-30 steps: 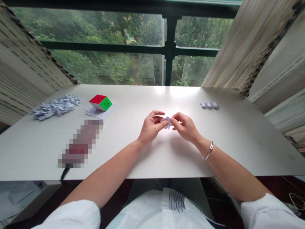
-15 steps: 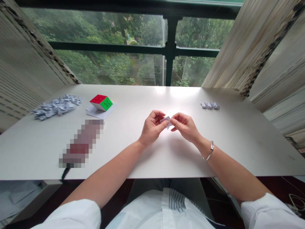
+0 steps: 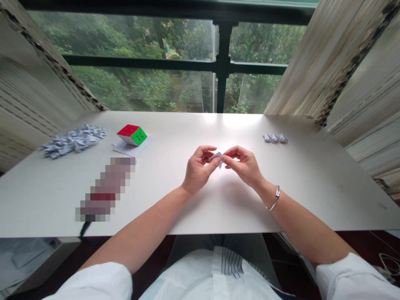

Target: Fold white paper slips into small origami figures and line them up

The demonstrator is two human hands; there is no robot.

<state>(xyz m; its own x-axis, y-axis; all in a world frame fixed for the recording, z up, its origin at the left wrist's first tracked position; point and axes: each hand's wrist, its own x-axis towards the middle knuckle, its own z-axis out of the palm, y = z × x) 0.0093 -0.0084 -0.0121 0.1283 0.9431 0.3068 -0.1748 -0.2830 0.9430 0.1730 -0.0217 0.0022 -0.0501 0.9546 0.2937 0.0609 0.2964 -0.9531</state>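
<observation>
A small folded piece of white paper (image 3: 217, 158) is pinched between my left hand (image 3: 198, 168) and my right hand (image 3: 242, 164), held by the fingertips of both. Its shape is partly hidden by my fingers. A silver bangle (image 3: 275, 198) circles my right wrist. To the right, a short row of small folded paper units (image 3: 275, 138) lies on the white table (image 3: 312, 187), out of reach of my fingers. Far to the left of my hands is a large heap of similar folded paper units (image 3: 73, 141).
A red-and-green puzzle cube (image 3: 133, 135) sits on white paper sheets (image 3: 134, 149) at the back left. A pixelated object (image 3: 108, 187) with a black cord lies near the front left. Behind the table are a dark-framed window (image 3: 223, 66) and trees.
My fingers have shifted slightly on the paper piece, which sits a little higher and further left between my hands. The objects on the table have not moved.
</observation>
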